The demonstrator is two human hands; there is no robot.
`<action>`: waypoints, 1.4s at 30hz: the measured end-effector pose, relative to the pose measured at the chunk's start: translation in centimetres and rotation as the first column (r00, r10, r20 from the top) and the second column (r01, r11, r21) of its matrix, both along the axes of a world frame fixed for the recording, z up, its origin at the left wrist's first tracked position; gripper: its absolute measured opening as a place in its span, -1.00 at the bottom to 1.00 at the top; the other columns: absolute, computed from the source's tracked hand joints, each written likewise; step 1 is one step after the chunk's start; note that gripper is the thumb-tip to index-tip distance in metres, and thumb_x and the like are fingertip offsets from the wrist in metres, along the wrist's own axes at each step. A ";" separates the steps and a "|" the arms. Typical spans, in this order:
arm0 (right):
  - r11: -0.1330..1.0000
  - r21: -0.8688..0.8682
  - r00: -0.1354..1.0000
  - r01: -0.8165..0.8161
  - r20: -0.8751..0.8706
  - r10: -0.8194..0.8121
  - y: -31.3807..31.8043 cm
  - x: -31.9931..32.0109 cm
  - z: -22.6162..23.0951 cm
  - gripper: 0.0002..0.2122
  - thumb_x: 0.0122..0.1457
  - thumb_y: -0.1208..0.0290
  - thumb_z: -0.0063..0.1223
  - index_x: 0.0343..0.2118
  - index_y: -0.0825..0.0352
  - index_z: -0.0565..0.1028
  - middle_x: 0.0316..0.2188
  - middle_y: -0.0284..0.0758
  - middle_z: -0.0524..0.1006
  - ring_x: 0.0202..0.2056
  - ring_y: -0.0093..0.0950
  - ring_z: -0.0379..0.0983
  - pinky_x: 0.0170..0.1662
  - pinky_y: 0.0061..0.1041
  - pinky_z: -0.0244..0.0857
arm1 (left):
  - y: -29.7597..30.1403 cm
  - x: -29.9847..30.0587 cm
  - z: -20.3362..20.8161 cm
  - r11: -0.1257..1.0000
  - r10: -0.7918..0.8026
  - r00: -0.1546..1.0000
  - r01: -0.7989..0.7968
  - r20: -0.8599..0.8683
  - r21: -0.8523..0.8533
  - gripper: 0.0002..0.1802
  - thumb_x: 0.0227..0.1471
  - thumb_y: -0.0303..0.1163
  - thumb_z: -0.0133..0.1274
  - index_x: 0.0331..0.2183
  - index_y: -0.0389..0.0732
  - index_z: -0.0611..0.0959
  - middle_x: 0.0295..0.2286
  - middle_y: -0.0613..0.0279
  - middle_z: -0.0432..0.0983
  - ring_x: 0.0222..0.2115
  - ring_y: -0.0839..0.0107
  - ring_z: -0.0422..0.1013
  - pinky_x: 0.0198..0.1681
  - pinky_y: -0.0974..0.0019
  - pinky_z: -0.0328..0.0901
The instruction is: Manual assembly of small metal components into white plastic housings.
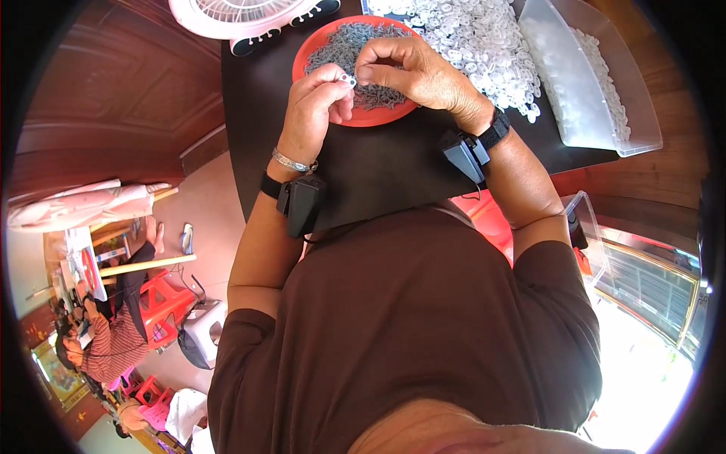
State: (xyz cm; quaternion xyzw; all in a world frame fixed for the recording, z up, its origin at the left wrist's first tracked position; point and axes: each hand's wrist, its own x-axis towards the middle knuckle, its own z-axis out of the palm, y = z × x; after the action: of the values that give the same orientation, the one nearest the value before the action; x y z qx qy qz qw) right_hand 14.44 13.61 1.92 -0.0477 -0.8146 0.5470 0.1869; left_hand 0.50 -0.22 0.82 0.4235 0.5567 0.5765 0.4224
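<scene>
Dark wooden panelled wall (113, 98) upper left. Pale pink tiled floor (204, 204) left of centre. Red plastic stool (162, 303) lower left, white stool (204, 329) beside it. Bright daylight lower right.

A small white ring-shaped part (347, 78) sat pinched between the fingertips of the left hand (314, 113) and the right hand (416, 72), held just above the near rim of a round red plate (378, 117). The plate lay on the dark table (378, 166) and was heaped with small grey metal pieces (344, 45), tangled together and too fine to tell apart. The white part appeared to have a round hole through it; its exact shape was too small to make out. Both hands met directly over the plate.
</scene>
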 end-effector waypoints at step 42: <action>0.988 0.148 0.996 -0.045 0.089 0.032 0.1 0.2 0.3 -0.86 0.11 0.39 -0.03 -0.47 0.35 0.46 -0.55 -0.38 0.48 -0.43 -0.58 0.41 -0.29 -0.56 0.28 | -0.3 0.0 0.3 0.988 -0.152 0.981 0.146 -0.121 -0.059 -0.75 0.01 -0.27 -0.15 -0.58 -0.21 0.41 -0.67 0.36 0.29 -0.63 0.57 0.26 -0.56 0.53 0.11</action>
State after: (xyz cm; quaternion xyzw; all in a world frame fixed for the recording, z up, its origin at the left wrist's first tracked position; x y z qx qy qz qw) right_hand 14.66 13.71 2.18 -0.0411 -0.8615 0.4852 0.1439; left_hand 0.49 -0.52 1.10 0.4887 0.5628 0.5017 0.4390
